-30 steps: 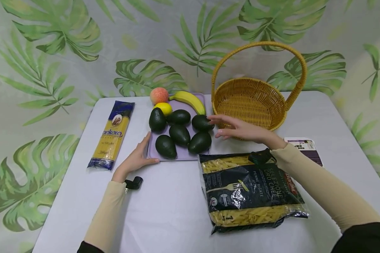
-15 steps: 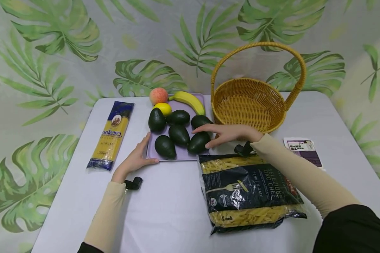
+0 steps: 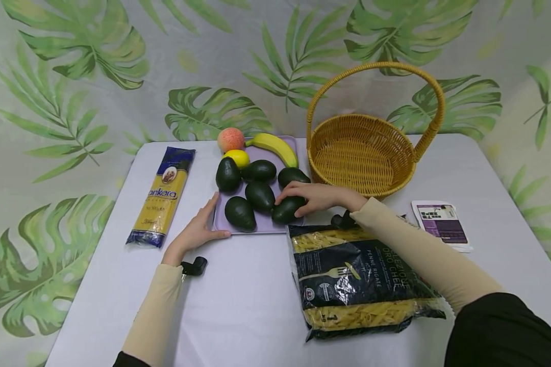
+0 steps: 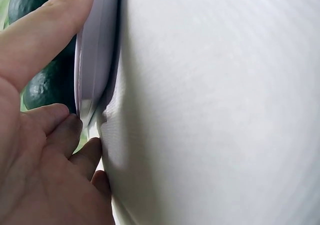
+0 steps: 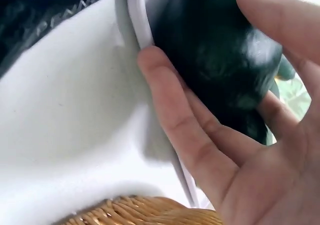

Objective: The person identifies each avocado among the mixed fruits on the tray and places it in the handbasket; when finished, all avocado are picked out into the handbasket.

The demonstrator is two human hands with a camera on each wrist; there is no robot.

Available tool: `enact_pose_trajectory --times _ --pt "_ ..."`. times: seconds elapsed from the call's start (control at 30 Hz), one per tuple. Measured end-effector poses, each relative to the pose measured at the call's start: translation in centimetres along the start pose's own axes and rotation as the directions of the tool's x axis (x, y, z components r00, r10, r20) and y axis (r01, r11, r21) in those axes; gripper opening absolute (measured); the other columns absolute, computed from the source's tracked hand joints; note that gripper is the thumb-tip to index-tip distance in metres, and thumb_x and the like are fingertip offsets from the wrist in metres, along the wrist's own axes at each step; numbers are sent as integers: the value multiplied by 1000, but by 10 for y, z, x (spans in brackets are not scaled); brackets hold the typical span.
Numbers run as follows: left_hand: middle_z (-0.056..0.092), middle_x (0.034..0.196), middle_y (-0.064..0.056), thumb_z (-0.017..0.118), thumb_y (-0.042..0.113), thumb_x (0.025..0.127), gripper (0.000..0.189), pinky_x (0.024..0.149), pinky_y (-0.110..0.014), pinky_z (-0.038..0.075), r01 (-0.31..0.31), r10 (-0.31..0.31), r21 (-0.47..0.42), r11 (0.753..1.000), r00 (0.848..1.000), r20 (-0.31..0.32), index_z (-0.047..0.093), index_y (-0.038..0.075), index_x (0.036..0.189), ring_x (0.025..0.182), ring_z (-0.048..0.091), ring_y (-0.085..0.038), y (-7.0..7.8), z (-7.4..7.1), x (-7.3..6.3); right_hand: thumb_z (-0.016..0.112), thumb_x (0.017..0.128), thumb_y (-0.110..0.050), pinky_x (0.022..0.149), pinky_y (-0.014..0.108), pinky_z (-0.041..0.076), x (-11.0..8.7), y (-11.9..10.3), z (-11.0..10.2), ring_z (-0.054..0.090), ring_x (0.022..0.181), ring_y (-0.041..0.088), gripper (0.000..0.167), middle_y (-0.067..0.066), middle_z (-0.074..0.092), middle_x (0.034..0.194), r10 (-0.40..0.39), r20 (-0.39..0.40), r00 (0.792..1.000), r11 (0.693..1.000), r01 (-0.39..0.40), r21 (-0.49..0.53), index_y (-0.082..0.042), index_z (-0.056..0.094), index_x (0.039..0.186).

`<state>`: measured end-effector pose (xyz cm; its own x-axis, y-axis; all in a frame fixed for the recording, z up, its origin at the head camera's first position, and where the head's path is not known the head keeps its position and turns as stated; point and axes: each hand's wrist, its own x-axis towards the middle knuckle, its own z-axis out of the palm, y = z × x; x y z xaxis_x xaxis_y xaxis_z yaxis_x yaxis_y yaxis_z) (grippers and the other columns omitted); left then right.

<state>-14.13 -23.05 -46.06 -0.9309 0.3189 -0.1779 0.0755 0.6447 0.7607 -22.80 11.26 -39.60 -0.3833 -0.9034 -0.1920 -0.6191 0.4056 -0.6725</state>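
Note:
My right hand [image 3: 319,198] curls round the front right dark green avocado [image 3: 285,210] on a lilac tray [image 3: 220,224]. The right wrist view shows thumb and fingers on opposite sides of this avocado [image 5: 220,45]. At the tray's front left corner rests my left hand [image 3: 199,229], fingers extended along the side and thumb at the front edge. The left wrist view has the left hand [image 4: 45,150] with fingertips right at the tray's rim [image 4: 95,50]. Several other avocados [image 3: 240,213] lie on the tray, with a yellow lemon [image 3: 236,157], a banana [image 3: 273,146] and a peach [image 3: 231,139] behind.
A wicker basket [image 3: 358,153] with a tall handle stands right of the tray. In front of it lie a bag of penne [image 3: 353,280] and a white and purple pack [image 3: 442,224]. Left of the tray is an Ankara pasta packet [image 3: 162,196].
My right hand has come left and down from beside the rear right avocado, and its fingers have closed round the front right one. My left hand stays at the tray's corner.

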Motion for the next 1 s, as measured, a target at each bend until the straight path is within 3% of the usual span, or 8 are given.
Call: enact_pose_trajectory --times 0.37,0.6,0.73,1.0 --pt "2 160 -9 79 32 80 109 115 -51 0 7 -7 17 1000 1000 5 1 17 155 144 2 -34 1 -1 0 68 90 -16 98 43 38 -22 -11 -12 38 123 23 44 6 42 136 -4 -132 991 990 23 142 -16 55 132" --pt "3 160 -9 79 32 80 109 115 -52 0 11 -11 14 1000 1000 6 2 18 155 144 2 -35 2 -2 0 64 93 -13 79 48 54 -48 -9 -27 51 104 30 47 12 35 139 76 -163 984 933 -12 359 -13 49 137" --pt "3 160 -9 78 32 80 108 115 -52 1 11 -11 16 1000 1000 4 2 18 155 144 2 -34 1 -1 0 65 93 -15 76 48 56 -65 -5 -39 53 102 31 48 10 34 139 138 -234 962 927 -42 374 -14 49 138" --pt "3 160 -9 78 32 80 108 114 -55 2 13 -14 11 1000 1000 2 2 18 155 144 2 -35 1 0 -1 63 93 -13 72 45 56 -87 22 -74 55 97 32 47 15 34 138 250 -364 897 952 -158 263 -11 49 138"
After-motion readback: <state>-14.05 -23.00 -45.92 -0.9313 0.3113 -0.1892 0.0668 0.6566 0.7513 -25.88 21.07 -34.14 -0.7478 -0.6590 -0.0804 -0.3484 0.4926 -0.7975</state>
